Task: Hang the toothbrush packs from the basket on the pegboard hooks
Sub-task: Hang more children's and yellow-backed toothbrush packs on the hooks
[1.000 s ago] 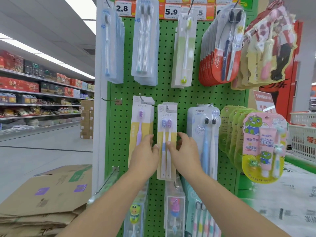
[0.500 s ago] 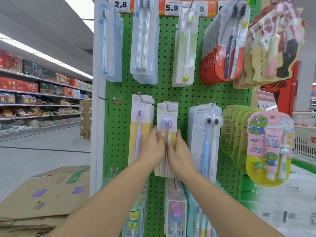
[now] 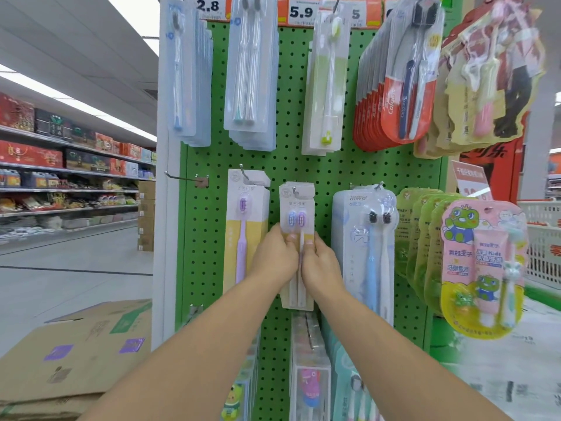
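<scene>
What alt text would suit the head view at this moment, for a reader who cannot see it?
Both hands, left hand and right hand, hold a two-brush toothbrush pack hanging from a hook on a green pegboard, thumbs pressed on its front. Other toothbrush packs hang around it; flattened cardboard boxes lie lower left.

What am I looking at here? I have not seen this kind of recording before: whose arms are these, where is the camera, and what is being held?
There is no machine: a person wears one wide-angle camera on the head, so you see their own two bare arms reaching forward. In front stands a green pegboard in a shop, with toothbrush packs hanging from hooks. The left hand and right hand both grip the two-brush pack, thumbs on its front; its top is on a metal hook. Beside it hang a purple single-brush pack and a blue-and-white pack. Flattened cardboard lies lower left.
</scene>
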